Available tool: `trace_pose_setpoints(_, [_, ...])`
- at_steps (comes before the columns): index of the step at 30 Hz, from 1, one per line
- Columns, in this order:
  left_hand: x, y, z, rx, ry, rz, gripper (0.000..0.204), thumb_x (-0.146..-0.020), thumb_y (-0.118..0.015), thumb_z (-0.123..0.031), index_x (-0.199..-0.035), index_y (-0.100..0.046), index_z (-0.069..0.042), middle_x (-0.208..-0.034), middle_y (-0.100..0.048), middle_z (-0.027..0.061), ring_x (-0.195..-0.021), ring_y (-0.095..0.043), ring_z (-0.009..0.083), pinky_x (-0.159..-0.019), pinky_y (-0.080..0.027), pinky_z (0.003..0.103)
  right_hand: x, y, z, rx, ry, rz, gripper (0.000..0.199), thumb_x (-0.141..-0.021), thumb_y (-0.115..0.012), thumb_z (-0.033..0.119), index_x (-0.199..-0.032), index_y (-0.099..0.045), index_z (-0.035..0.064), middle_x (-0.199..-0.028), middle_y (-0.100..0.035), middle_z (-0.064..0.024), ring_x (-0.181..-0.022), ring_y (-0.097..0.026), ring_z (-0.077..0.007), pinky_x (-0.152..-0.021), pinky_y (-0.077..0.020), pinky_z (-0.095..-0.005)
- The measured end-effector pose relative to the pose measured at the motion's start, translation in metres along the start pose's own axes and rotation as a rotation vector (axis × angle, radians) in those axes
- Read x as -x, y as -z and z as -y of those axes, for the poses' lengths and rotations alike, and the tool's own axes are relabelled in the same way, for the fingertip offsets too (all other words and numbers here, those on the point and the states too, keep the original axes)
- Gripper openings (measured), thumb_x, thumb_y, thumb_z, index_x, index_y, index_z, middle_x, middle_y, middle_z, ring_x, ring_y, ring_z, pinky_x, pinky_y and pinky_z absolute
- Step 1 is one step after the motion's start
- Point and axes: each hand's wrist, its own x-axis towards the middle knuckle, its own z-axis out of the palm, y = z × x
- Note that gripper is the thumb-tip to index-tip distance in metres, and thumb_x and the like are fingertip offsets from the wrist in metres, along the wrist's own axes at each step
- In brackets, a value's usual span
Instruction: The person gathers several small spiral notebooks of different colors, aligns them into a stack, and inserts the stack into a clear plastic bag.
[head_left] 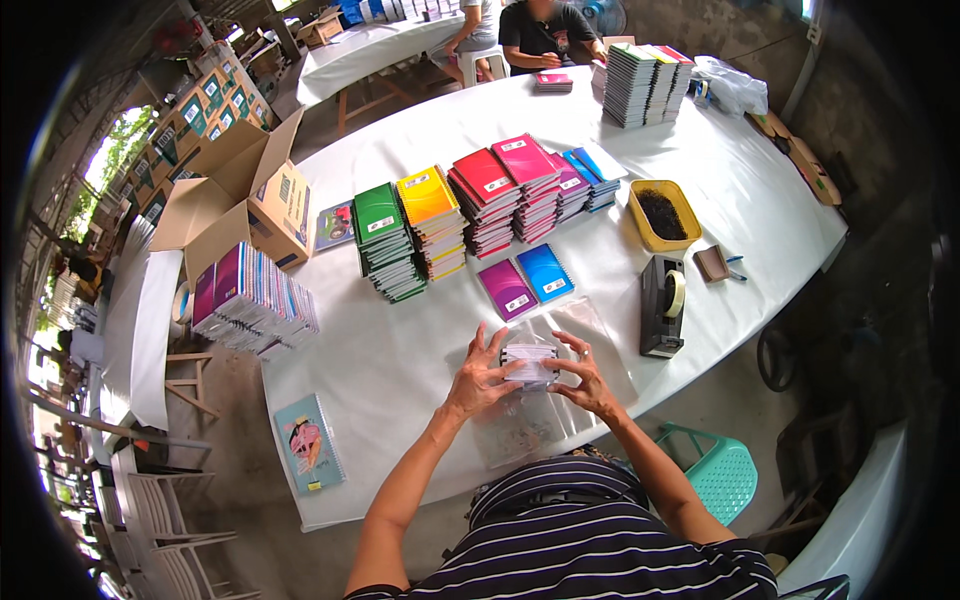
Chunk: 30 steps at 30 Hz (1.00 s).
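Note:
Both of my hands grip a small white-edged bundle [528, 362] with dark bits at its ends; it looks like a few spiral notebooks seen edge-on. My left hand [482, 378] closes on its left end, and my right hand [582, 378] closes on its right end. Clear plastic [590, 325] lies flat beneath and around the hands. Just beyond them are a purple notebook [505, 288] and a blue notebook [545, 272], side by side. Farther back stand piles of green [378, 212], yellow [428, 197], red [484, 180] and pink notebooks [527, 160].
Right of my hands sit a black tape dispenser [657, 318] and a yellow tub [690, 235] of small dark pieces. An open carton [275, 205] and a notebook stack [262, 305] stand left. A teal notebook [310, 445] lies front left. Across the table sits a person [545, 40].

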Motion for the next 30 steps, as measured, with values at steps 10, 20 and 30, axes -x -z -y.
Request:
trace_pose_setpoints(10, [-0.0026, 0.0019, -0.0038, -0.059, -0.009, -0.005, 0.039, -0.069, -0.081, -0.028, -0.107, -0.073, -0.030, -0.150, -0.037, 0.0040, -0.144, -0.014, 0.0378, -0.114, -0.029, 0.046, -0.0007, -0.0031, 0.0031, -0.037, -0.026, -0.016, 0.045, -0.073, -0.078, 0.032, -0.116, -0.069, 0.0249, -0.145, -0.040, -0.0114, -0.132, -0.035, -0.0337, -0.106, -0.0329, -0.0503])
trace_pose_setpoints(20, [-0.0030, 0.0019, -0.0030, -0.055, -0.013, 0.003, 0.037, -0.071, -0.080, -0.029, -0.107, -0.073, -0.029, -0.150, -0.038, 0.0034, -0.144, -0.014, 0.0372, -0.114, -0.028, 0.046, -0.0008, -0.0035, 0.0066, -0.052, -0.034, -0.026, 0.044, -0.074, -0.078, 0.032, -0.116, -0.069, 0.0242, -0.144, -0.041, -0.0118, -0.132, -0.036, -0.0329, -0.105, -0.0338, -0.0500])
trace_pose_setpoints(30, [-0.0031, 0.0017, -0.0034, -0.035, -0.024, -0.004, 0.040, -0.070, -0.080, -0.029, -0.110, -0.072, -0.029, -0.150, -0.038, 0.0046, -0.144, -0.014, 0.0377, -0.113, -0.028, 0.046, -0.0037, -0.0062, 0.0074, -0.057, -0.018, -0.009, 0.046, -0.074, -0.077, 0.031, -0.119, -0.068, 0.0249, -0.144, -0.041, -0.0123, -0.131, -0.036, -0.0334, -0.105, -0.0343, -0.0503])
